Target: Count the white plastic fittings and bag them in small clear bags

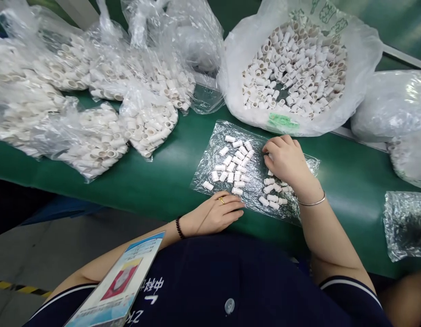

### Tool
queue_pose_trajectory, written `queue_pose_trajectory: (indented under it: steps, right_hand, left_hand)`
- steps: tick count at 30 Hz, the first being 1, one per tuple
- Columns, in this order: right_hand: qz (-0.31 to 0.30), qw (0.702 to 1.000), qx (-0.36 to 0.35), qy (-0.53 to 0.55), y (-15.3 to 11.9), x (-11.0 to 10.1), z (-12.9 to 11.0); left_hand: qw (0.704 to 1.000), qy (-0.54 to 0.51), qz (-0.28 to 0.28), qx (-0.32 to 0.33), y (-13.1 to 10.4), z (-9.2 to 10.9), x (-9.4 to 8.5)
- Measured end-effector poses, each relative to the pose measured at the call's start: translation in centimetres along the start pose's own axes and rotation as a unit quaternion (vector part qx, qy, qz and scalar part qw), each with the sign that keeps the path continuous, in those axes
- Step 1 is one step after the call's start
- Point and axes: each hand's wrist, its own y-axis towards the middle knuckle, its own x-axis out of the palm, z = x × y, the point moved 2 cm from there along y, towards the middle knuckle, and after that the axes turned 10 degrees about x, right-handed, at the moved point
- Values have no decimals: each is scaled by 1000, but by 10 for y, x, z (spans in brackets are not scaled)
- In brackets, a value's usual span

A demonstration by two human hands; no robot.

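Note:
A clear plastic sheet [205,168] lies on the green table with white pipe fittings [237,161] scattered over its left half. A second, smaller group of fittings [273,198] is on its right half. My left hand [221,211] rests palm down at the sheet's near edge, fingers stretched out, just below the left group. Over the far side of the right group, my right hand [283,159] bends its fingers and thumb down together. Whatever is between those fingertips is hidden, and the hand covers part of the sheet and some fittings.
Beyond the sheet, a large white plastic bag [230,95] stands wide, full of loose fittings [299,68]. Several clear bags of fittings [151,122] crowd the left side. More bags [389,109] sit at the right, and crumpled clear plastic [406,225] lies near the right edge.

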Motion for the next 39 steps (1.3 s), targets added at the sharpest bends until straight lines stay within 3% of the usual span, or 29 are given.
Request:
queue_pose_trajectory:
  steps: [5, 11, 18, 23, 28, 39]
  right_hand:
    - [-37, 994, -75, 72, 12, -6, -18]
    - [-108, 984, -85, 109, 29, 4, -22]
    - [-71, 991, -63, 92, 8, 3, 0]
    - [-89, 976, -136, 148, -4, -7, -18]
    - [-113, 963, -198, 144, -6, 0, -38]
    - [-105, 978, -151, 101, -22, -1, -18]
  left_hand:
    - [998, 10, -18, 66, 16, 8, 8]
    - [998, 16, -53, 42, 29, 9, 21]
    - [998, -13, -57, 27, 29, 4, 19]
    - [997, -21, -65, 28, 28, 4, 19]
    - [997, -17, -64, 28, 27, 4, 21]
    - [997, -19, -72, 27, 26, 4, 21]
